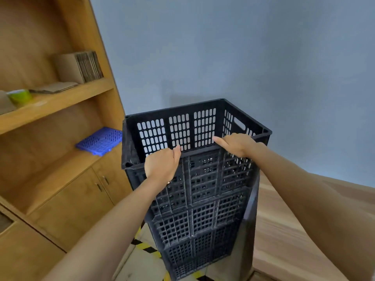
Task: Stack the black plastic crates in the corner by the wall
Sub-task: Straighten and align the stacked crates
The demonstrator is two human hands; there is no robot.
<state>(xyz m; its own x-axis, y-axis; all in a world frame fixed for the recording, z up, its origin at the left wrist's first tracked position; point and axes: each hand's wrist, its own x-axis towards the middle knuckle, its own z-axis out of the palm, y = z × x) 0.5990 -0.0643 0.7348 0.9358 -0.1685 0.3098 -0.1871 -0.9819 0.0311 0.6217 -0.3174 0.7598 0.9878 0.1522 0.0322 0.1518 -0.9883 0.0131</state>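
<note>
Black plastic crates (203, 209), stacked as one tall column on the floor (142, 258) by the grey wall (243, 57), just beside the wooden cabinet (60, 179). Top crate (182, 128) open, nothing visible inside. Left hand (162, 165) on the near rim, fingers curled over it. Right hand (237, 144) at the same rim, forefinger straight, remaining fingers curled; grip unclear. Blue tray (100, 139) on a cabinet shelf.

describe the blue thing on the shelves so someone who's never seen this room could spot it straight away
Find the tall wooden shelf unit left of the stack of black crates. On its lower open shelf, just above the cupboard doors, lies a flat blue plastic grid panel. It is the only blue item; the shelf above holds cardboard and a green container.
</note>
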